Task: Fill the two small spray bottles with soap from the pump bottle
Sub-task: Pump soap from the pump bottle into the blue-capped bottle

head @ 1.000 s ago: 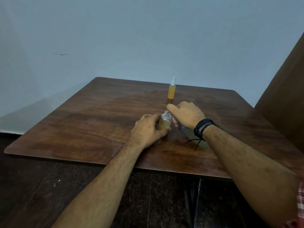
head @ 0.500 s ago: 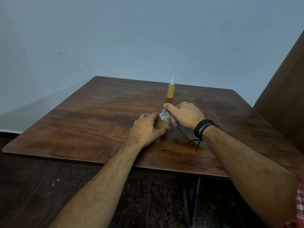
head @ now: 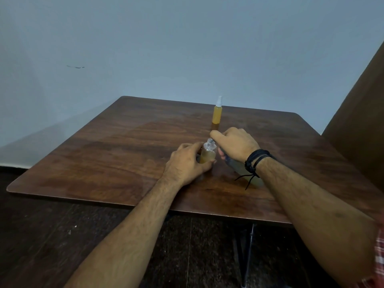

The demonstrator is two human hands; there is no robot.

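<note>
The step in hand appears to be the filling of the second small bottle. The left hand [head: 187, 161] rests on the dark brown wooden surface [head: 104, 154] and grips a small clear plastic spray bottle [head: 207, 153], its fingers and thumb curled round the lower body. That bottle stands upright near the middle of the surface, its threaded neck open with no spray top on it, and amber soap fills much of its body.

The right hand [head: 234, 145] hovers just beside and slightly above that open neck. Its fingers are curled round something that slopes back beneath the wrist, a pale translucent plastic bottle [head: 249, 177], probably the pump bottle lying tilted toward the small one; the nozzle and the exact grip are hidden behind the hand. A black corded wristband [head: 254, 162] sits on that wrist.

Farther back, well apart from both hands, a tall slim spray bottle with a white cap [head: 217, 115] stands upright, capped and full of amber soap, so it seems finished.

The next move likely calls for keeping the outlet lined up over the narrow neck while the left hand holds the small bottle steady, then stopping before the soap reaches the threads. Its spray top, not visible here, must then be found and screwed on.
</note>
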